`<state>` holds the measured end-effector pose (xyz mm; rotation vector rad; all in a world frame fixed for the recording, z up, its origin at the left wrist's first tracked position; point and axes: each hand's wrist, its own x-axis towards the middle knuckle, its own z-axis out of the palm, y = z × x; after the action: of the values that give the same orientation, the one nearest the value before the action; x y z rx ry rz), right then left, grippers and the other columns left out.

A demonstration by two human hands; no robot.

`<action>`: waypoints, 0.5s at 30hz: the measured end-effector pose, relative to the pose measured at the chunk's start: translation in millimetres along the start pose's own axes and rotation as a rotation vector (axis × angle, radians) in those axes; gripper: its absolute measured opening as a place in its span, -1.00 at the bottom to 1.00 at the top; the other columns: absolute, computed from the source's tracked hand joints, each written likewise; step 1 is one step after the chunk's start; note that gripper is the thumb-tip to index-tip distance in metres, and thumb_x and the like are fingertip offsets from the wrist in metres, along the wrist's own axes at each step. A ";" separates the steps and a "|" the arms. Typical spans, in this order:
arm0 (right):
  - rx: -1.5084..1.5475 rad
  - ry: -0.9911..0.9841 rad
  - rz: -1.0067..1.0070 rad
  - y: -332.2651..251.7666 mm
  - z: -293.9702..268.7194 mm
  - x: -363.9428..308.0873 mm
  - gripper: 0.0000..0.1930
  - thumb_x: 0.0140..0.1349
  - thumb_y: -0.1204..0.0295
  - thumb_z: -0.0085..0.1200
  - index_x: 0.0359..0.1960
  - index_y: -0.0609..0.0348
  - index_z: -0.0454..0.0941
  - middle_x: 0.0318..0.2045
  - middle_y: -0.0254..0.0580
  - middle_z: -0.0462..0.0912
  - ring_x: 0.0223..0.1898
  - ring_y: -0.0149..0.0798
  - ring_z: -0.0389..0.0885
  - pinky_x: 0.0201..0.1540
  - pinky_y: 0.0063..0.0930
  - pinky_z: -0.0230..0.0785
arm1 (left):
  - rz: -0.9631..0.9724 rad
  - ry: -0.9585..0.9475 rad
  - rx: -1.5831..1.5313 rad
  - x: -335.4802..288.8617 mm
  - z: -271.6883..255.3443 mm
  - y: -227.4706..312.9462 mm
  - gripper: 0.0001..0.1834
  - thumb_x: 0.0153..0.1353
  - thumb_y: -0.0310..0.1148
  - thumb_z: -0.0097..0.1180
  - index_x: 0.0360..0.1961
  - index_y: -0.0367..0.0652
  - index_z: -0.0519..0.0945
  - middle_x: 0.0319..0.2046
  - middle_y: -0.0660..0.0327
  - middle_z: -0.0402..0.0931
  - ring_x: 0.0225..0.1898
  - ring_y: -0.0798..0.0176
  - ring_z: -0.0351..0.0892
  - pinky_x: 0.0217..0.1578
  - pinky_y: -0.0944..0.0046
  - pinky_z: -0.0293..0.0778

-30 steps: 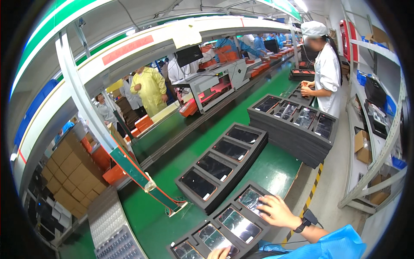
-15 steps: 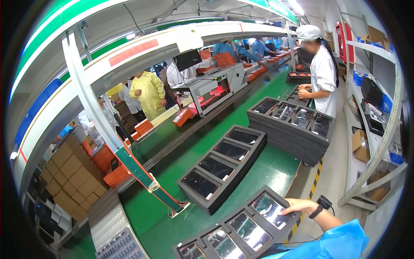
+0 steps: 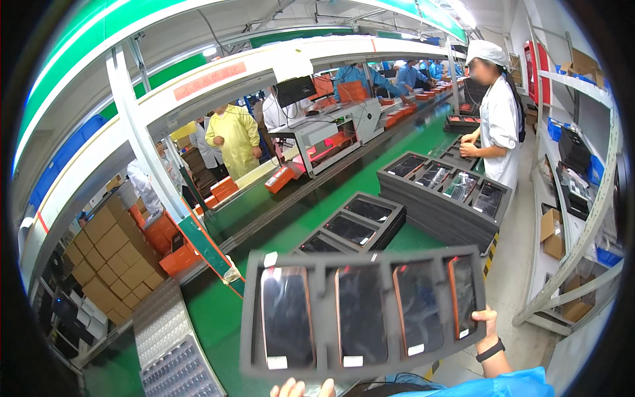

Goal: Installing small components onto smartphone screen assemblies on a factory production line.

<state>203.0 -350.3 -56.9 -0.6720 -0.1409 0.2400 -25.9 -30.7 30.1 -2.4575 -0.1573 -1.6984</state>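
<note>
A dark grey foam tray (image 3: 323, 317) is raised and tilted toward me, with several phones in its slots. Each phone (image 3: 417, 308) has a dark glossy screen and a small white label at its lower end. My right hand (image 3: 486, 325) is closed around the tray's right end, thumb on the front; a black band circles that wrist. At the lower rim of the picture, fingertips of my left hand (image 3: 301, 389) meet the tray's bottom edge; the rest of that hand is out of sight. Behind the tray lies another loaded tray stack (image 3: 370, 228), partly covered.
A taller stack of phone trays (image 3: 440, 205) stands on the green bench farther right. Beyond it a person in white (image 3: 496, 119) works at trays. A metal post (image 3: 142, 139) rises at left, near carton boxes (image 3: 119, 241). Shelving (image 3: 575, 198) lines the right.
The front tray has been lifted from the bench and tipped up toward me. My right hand has shifted to its right end, and my left fingertips have come into view below.
</note>
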 end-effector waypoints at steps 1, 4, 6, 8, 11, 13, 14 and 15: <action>-0.032 0.013 -0.053 -8.0 0.8 1.3 -0.43 -0.07 0.51 0.17 0.08 0.47 0.53 -0.08 0.01 0.71 -0.13 -0.06 0.72 0.05 -0.24 0.58 | 0.013 0.071 -0.041 14.5 11.6 2.1 -0.44 -0.03 -0.38 0.56 -0.04 0.29 0.53 0.07 0.11 0.31 0.07 0.00 0.44 0.10 -0.13 0.36; -0.149 0.133 -0.220 -34.5 -7.2 12.1 -0.79 0.04 0.37 0.20 -0.29 0.18 0.64 -0.29 -0.23 0.70 -0.26 -0.29 0.68 -0.09 -0.36 0.55 | 0.069 0.143 -0.261 24.5 24.5 16.2 -0.34 -0.17 -0.43 0.64 -0.09 0.23 0.48 0.04 0.12 0.37 0.04 -0.02 0.51 0.11 -0.14 0.38; -0.121 0.259 -0.376 -58.7 -28.4 35.2 -0.88 0.10 0.34 0.21 -0.37 0.07 0.61 -0.34 -0.32 0.66 -0.27 -0.33 0.64 -0.08 -0.40 0.53 | 0.165 0.093 -0.339 12.3 33.7 18.4 -0.43 -0.16 -0.48 0.60 -0.14 0.20 0.55 0.01 0.12 0.45 0.02 0.00 0.54 0.07 -0.10 0.44; -0.123 0.366 -0.523 -87.7 -25.3 66.7 -0.91 0.14 0.36 0.21 -0.39 0.05 0.61 -0.36 -0.36 0.64 -0.26 -0.34 0.61 -0.06 -0.42 0.51 | 0.200 0.088 -0.426 -6.3 39.5 11.8 -0.53 -0.10 -0.52 0.52 -0.17 0.11 0.60 0.05 0.06 0.50 0.06 -0.02 0.54 0.03 -0.08 0.48; -0.107 0.241 -0.533 -129.5 0.9 114.9 -0.87 0.14 0.34 0.24 -0.34 0.10 0.65 -0.30 -0.30 0.67 -0.22 -0.31 0.63 -0.04 -0.40 0.51 | -0.171 -0.316 -0.447 -47.7 37.7 7.1 -0.52 0.09 -0.51 0.39 0.04 -0.07 0.51 0.18 -0.07 0.45 0.09 -0.17 0.54 0.04 -0.04 0.51; -0.109 0.187 -0.524 -154.9 -15.6 157.3 -0.86 0.14 0.34 0.25 -0.33 0.11 0.67 -0.30 -0.28 0.69 -0.22 -0.30 0.65 -0.04 -0.41 0.53 | -0.231 -0.379 -0.488 -56.9 35.2 3.6 -0.46 0.12 -0.50 0.37 0.12 -0.06 0.44 0.19 -0.10 0.43 0.08 -0.18 0.54 0.03 -0.04 0.52; -0.084 0.166 -0.489 -165.8 -22.8 177.2 -0.87 0.13 0.38 0.25 -0.32 0.12 0.68 -0.32 -0.30 0.69 -0.24 -0.32 0.66 -0.06 -0.43 0.55 | -0.296 -0.443 -0.516 -61.9 34.5 1.3 -0.39 0.14 -0.50 0.35 0.20 -0.05 0.37 0.20 -0.13 0.41 0.06 -0.20 0.55 0.03 -0.03 0.53; -0.094 0.188 -0.459 -170.5 -25.2 196.6 -0.88 0.12 0.37 0.25 -0.35 0.11 0.68 -0.34 -0.29 0.69 -0.26 -0.32 0.66 -0.07 -0.43 0.55 | -0.292 -0.441 -0.516 -68.0 33.6 0.1 -0.39 0.14 -0.50 0.35 0.20 -0.05 0.37 0.20 -0.13 0.41 0.06 -0.20 0.55 0.03 -0.03 0.53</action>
<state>427.2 -442.3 41.2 -0.7328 -0.1230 -0.2715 -19.0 -24.8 -45.2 -3.3213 -0.1457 -1.3894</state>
